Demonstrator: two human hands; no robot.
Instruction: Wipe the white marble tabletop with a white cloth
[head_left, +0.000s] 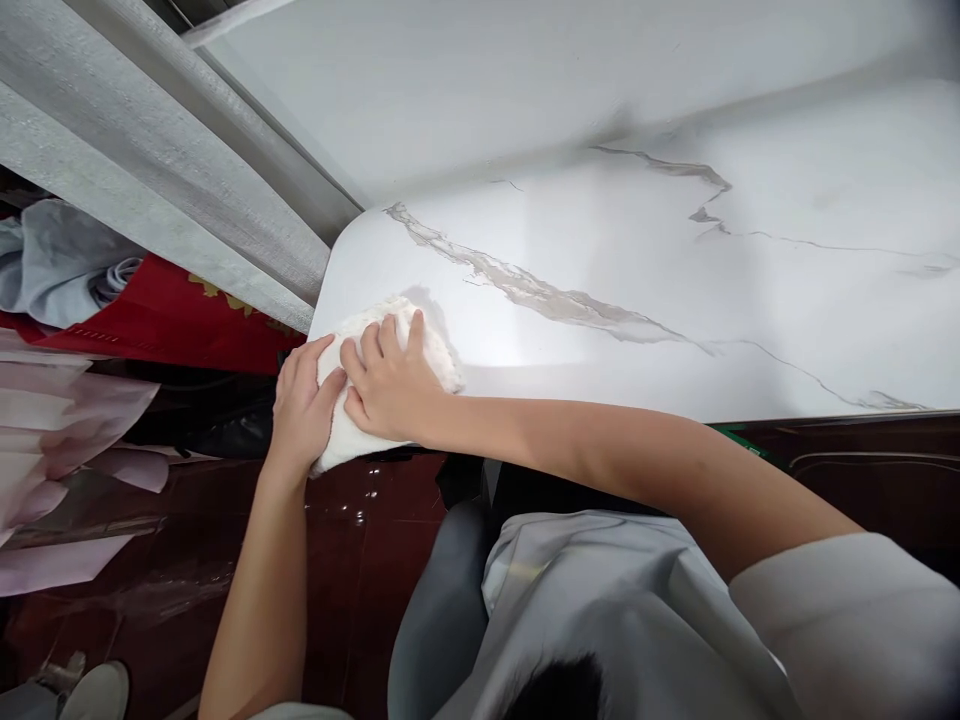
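Observation:
A white cloth [431, 345] lies over the near left corner of a white marble-patterned table top [637, 270]. My right hand [386, 385] presses flat on the cloth, fingers stretched out and close together. My left hand [300, 410] sits just beside it at the table's corner, its fingers curled round the cloth's left edge where it hangs over the rim.
A grey curtain [150, 170] hangs at the left past the table. Red fabric [172, 315] and grey cloth [52, 260] lie beyond it. Clear plastic wrap [67, 440] lies on the dark red floor [360, 560]. A grey chair [439, 610] stands under me.

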